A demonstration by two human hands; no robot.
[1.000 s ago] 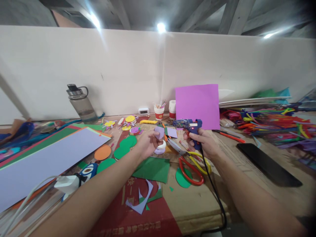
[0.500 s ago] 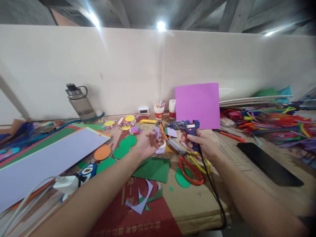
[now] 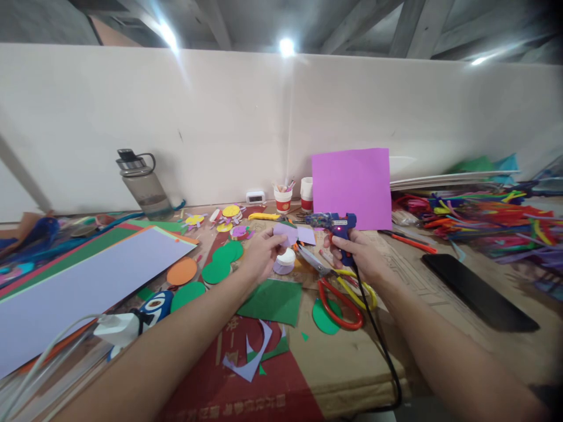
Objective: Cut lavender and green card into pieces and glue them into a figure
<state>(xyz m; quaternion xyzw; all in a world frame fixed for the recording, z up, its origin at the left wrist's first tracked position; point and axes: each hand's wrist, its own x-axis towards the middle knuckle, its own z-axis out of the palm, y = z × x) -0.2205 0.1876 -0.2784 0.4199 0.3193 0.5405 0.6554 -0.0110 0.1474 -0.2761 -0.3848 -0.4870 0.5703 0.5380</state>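
Gluing step: left hand point(image 3: 263, 253) fingers pinch the lilac paper piece point(image 3: 285, 232); right hand point(image 3: 358, 253) grips the glue gun point(image 3: 333, 223) (nozzle just beside it), needing a steady dab.

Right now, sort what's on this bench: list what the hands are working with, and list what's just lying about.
In hand:
- left hand pinching a lilac paper piece
- right hand gripping a blue glue gun, nozzle toward the paper
- its black cord

Lying about:
- scissors
- green circles
- water bottle
- pink sheet
- phone
- pipe cleaners
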